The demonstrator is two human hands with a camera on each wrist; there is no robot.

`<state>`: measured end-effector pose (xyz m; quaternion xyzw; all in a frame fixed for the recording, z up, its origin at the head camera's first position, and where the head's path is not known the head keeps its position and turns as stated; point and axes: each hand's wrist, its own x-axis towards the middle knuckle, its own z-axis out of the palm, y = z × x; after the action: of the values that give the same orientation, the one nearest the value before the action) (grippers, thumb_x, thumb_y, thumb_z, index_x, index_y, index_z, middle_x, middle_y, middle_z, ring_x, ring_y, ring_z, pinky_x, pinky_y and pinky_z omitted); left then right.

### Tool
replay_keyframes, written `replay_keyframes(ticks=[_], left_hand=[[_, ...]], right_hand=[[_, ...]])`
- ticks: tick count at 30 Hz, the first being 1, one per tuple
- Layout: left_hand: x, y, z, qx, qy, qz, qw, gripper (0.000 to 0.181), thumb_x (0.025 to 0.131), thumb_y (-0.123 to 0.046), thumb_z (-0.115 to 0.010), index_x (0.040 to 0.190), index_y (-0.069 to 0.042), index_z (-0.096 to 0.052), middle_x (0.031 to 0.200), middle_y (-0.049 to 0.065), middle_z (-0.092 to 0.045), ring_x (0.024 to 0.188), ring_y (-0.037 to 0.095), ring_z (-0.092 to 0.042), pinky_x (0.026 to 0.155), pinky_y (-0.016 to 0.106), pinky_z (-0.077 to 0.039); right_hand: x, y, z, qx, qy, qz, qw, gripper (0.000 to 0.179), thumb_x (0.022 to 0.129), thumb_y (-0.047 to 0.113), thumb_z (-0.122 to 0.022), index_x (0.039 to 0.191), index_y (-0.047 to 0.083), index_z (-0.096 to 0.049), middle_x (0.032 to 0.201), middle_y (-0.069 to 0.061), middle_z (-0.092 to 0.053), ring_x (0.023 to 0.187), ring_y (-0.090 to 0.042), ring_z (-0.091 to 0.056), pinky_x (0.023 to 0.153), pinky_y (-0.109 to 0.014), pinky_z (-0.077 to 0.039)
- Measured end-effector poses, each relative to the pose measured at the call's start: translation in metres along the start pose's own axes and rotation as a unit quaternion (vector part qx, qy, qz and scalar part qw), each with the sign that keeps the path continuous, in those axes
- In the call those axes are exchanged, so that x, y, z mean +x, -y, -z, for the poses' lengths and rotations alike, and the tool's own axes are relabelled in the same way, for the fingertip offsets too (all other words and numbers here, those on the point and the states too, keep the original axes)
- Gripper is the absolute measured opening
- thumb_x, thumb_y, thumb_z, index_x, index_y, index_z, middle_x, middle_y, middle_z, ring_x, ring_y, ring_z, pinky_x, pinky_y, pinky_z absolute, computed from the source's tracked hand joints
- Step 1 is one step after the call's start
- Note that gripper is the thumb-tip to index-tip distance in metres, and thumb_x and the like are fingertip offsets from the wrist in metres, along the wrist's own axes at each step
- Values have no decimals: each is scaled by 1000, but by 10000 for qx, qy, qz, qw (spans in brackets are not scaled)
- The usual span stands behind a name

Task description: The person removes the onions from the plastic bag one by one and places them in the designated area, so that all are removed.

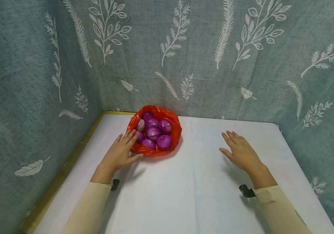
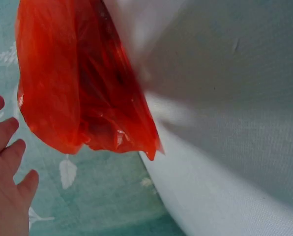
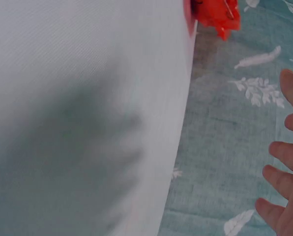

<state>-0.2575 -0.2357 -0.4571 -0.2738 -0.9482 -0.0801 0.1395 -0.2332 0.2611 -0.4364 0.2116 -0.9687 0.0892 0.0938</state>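
A red plastic bag [image 1: 177, 127], its mouth rolled wide, stands toward the back left of the table and holds several purple onions [image 1: 153, 133]. My left hand [image 1: 119, 154] is at the bag's near left side, fingers straight and spread, overlapping its rim in the head view. In the left wrist view that hand [image 2: 8, 172] appears beside the red bag [image 2: 87, 83] with nothing in its grasp. Over the right half of the table my right hand [image 1: 241, 152] hovers with fingers extended, well apart from the bag. Its shadow falls on the white surface in the right wrist view.
A white cloth [image 1: 167, 195] covers the table, with a yellowish edge [image 1: 67, 165] along the left. Grey-green curtains [image 1: 202, 58] with white leaf prints enclose the back and both sides, close behind the bag. A black strap piece [image 1: 246, 191] shows at the right wrist.
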Motion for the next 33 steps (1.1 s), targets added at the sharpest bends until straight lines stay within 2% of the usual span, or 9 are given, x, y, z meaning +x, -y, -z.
replay_keyframes(ticks=[6,17,23,30,33], left_hand=[[-1,4,-1,19,35,27,10000,90,88,-65,-54,150,-4,-36,157,14,-27,143,35,-23,115,54,-13],[-4,16,-2,117,201,265,9994,91,89,-67,-50,153,-7,-29,158,14,-24,145,36,-18,115,54,-11],[1,12,0,45,203,223,9995,93,87,-69,-51,153,-7,-29,159,14,-23,145,35,-17,116,52,-8],[5,9,-3,144,213,92,9996,91,88,-67,-52,151,-5,-33,158,15,-25,144,38,-18,115,55,-12],[7,7,-5,127,243,101,9996,91,88,-68,-50,151,-5,-34,158,15,-24,144,37,-18,114,56,-12]], right_hand=[[14,8,-4,65,102,134,9998,70,101,47,-46,151,1,-31,154,-22,-28,142,-40,-22,112,-58,-19],[36,23,-10,212,-184,582,9979,66,99,41,-55,148,2,-38,151,-22,-36,140,-41,-27,112,-56,-23],[46,30,-20,383,-504,865,9942,63,94,36,-65,144,3,-46,145,-20,-45,136,-40,-36,110,-54,-29],[59,46,-27,696,-1104,1347,9822,58,86,27,-77,136,5,-57,133,-15,-57,122,-33,-54,102,-47,-43],[66,54,-32,857,-1112,1368,9806,57,85,26,-78,134,6,-58,131,-14,-59,119,-30,-57,98,-44,-46]])
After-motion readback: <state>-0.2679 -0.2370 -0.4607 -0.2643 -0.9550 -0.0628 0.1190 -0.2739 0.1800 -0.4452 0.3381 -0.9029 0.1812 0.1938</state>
